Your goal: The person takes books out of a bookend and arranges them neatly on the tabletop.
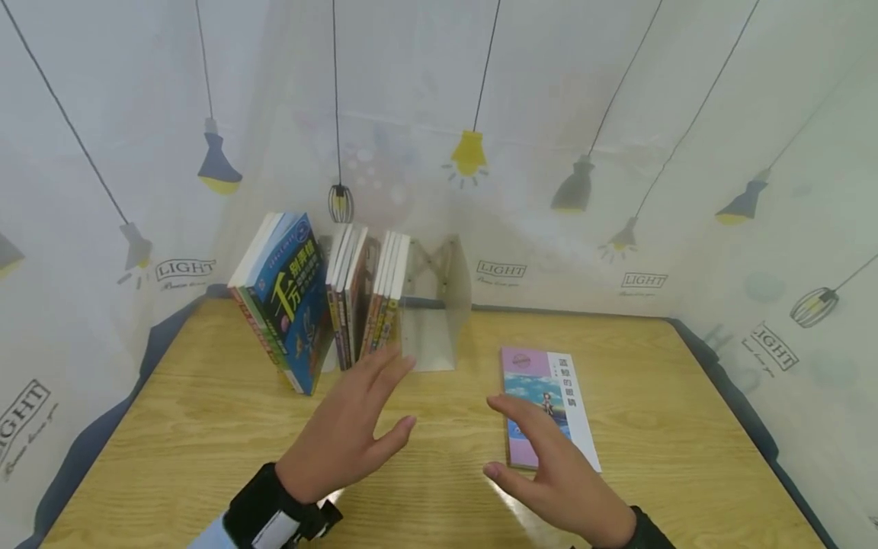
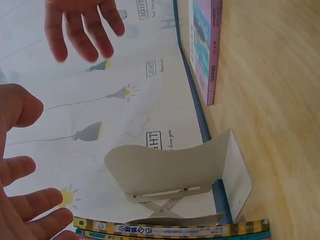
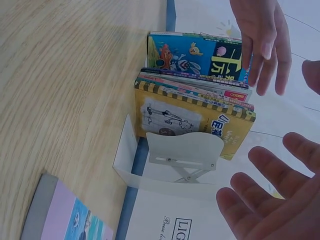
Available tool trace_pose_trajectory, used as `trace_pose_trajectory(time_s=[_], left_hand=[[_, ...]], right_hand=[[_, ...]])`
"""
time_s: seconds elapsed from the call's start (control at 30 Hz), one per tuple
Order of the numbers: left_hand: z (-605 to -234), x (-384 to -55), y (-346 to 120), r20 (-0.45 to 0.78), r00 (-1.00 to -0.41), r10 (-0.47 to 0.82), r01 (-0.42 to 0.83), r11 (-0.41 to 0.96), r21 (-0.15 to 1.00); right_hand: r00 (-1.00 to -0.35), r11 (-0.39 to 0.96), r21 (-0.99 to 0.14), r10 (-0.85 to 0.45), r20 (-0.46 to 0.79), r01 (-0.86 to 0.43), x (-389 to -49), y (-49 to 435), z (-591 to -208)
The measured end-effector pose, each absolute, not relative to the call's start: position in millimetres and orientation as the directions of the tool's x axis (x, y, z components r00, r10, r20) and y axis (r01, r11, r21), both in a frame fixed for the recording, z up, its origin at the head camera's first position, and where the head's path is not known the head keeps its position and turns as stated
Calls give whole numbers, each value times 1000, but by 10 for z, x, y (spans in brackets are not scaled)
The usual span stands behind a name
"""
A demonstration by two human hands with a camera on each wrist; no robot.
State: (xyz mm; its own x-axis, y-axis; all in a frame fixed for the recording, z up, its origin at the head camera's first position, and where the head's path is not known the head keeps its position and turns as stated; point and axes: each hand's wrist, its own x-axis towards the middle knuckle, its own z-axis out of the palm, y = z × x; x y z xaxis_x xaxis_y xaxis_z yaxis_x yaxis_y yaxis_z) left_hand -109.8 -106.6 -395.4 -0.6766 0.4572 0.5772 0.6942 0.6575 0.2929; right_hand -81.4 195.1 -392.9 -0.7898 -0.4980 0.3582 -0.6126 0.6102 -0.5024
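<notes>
My left hand [image 1: 346, 431] hovers with fingers spread and holds nothing, its fingertips overlapping the lower edge of the upright books in the head view. My right hand [image 1: 559, 473] is likewise empty, fingers apart from the thumb, above the near part of a pink, blue and white paperback book [image 1: 524, 374]. That book lies flat on the table. Several books stand in a white metal expandable book rack [image 1: 461, 293]. A blue book [image 1: 291, 290] leans at the left end, and a yellow book [image 3: 172, 115] faces the rack's unfilled right section.
The wooden table [image 1: 425, 480] has a dark edge at its back and sides. Behind it hangs a pale curtain [image 1: 411, 84] printed with lamps. Crossed metal struts [image 3: 189, 177] join the rack's plates.
</notes>
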Motion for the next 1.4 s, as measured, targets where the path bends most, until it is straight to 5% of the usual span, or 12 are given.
trace_pose_trajectory(time_s=[0.27, 0.9, 1.17, 1.4], left_hand=[[-3820, -1427, -976, 631, -608, 482, 700, 701, 139], [-3447, -2030, -888, 570, -644, 510, 566, 819, -95], [-3309, -2295, -783, 573, -689, 443, 500, 863, -67], [-3321, -2429, -724, 486, -797, 358, 368, 926, -79]], right_hand=[[-808, 630, -506, -482, 338, -588, -804, 2033, -3909], [-840, 630, -557, -446, 310, -540, -776, 2117, -3958], [-849, 670, -521, -423, 317, -529, -737, 2088, -3997], [-855, 677, -523, -414, 311, -518, -719, 2098, -3976]])
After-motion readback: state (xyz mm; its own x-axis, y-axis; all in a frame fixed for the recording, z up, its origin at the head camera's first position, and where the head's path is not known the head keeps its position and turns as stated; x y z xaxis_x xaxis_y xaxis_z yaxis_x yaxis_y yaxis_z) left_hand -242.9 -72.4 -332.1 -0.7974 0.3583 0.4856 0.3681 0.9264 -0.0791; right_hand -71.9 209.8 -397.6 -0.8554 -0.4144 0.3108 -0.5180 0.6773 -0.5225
